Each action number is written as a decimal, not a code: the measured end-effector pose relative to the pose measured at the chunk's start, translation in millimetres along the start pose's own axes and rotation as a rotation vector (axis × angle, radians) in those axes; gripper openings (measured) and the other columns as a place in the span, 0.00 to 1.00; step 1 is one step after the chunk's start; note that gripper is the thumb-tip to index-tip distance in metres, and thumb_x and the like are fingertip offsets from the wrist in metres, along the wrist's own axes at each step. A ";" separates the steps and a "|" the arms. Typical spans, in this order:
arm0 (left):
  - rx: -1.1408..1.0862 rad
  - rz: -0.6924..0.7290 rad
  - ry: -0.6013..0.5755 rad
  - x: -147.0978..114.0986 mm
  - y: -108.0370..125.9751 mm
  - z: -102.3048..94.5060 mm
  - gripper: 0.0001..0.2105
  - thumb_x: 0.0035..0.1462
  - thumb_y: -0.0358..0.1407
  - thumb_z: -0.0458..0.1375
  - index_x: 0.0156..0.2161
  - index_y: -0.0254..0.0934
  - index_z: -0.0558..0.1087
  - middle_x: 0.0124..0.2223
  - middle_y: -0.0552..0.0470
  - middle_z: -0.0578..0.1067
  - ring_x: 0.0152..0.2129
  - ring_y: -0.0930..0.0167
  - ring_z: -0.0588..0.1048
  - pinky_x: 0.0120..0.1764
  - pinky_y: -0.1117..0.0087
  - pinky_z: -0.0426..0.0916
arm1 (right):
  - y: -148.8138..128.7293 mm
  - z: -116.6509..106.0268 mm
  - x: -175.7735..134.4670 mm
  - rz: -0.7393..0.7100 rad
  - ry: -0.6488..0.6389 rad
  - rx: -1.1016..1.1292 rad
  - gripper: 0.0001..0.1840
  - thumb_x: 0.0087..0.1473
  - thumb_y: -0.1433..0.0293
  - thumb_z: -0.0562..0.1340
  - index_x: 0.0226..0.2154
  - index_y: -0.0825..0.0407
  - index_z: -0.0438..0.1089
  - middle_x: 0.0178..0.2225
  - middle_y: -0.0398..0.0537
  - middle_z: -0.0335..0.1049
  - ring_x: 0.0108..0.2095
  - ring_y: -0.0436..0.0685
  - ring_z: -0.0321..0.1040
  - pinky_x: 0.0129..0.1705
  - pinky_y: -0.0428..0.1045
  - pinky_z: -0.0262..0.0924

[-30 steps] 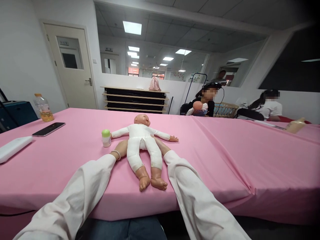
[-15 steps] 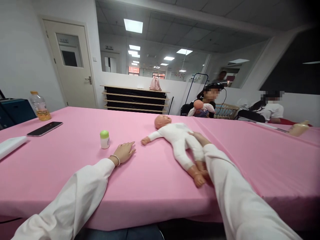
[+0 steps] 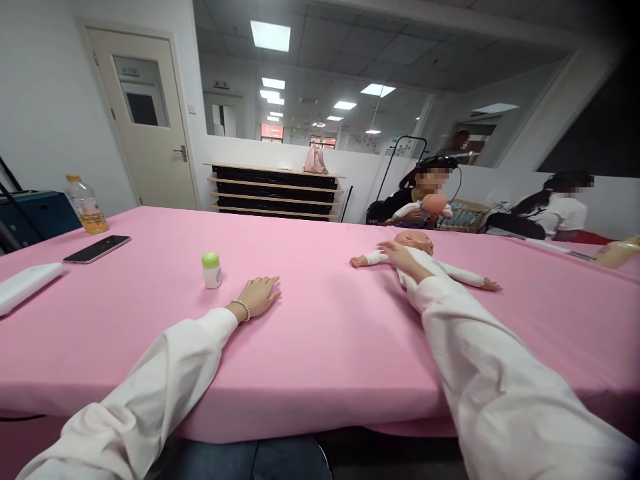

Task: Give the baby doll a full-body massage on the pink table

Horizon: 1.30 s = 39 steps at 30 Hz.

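Observation:
A baby doll (image 3: 443, 268) in a white bodysuit lies on the pink-covered table (image 3: 310, 347), right of centre. Its head points to the far side and its arms are spread to both sides. My right hand (image 3: 404, 260) is over the doll's upper body near one shoulder, slightly blurred, with fingers stretched out and not gripping. My right sleeve hides most of the doll's trunk and legs. My left hand (image 3: 257, 295) rests palm down on the cloth, fingers apart, holding nothing. Just left of it stands a small white bottle (image 3: 212, 273) with a green cap.
At the left are a phone (image 3: 97, 249), a white flat object (image 3: 30, 287) and a drink bottle (image 3: 87, 207). A beige bottle (image 3: 617, 253) lies at the far right. Beyond the table, a person (image 3: 395, 208) holds another doll, and a second person (image 3: 565, 210) sits farther right.
The doll has shifted right and turned, so my sleeve now covers its lower body. My right hand has moved from its hip to its upper body. The left hand stays on the cloth.

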State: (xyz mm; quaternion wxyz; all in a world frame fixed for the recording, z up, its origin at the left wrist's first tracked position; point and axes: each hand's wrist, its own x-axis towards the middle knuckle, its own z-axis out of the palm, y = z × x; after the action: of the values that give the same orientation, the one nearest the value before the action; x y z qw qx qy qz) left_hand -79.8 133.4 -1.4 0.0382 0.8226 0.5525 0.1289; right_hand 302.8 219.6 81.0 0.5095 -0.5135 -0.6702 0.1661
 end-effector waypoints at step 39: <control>-0.157 0.146 -0.014 19.2 113.4 34.5 0.18 0.60 0.39 0.42 0.51 0.37 0.64 0.54 0.44 0.65 0.51 0.64 0.62 0.55 0.50 0.51 | -45.2 107.8 -110.9 -0.278 -0.475 -0.510 0.21 0.58 0.70 0.46 0.49 0.56 0.64 0.51 0.56 0.65 0.52 0.57 0.61 0.55 0.55 0.54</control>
State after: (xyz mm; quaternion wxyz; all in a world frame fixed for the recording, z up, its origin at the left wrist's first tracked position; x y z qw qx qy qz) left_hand 37.8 110.0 -8.0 0.0969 0.8561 0.4789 0.1684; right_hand 182.2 138.0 12.0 0.2132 -0.4753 -0.8528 0.0374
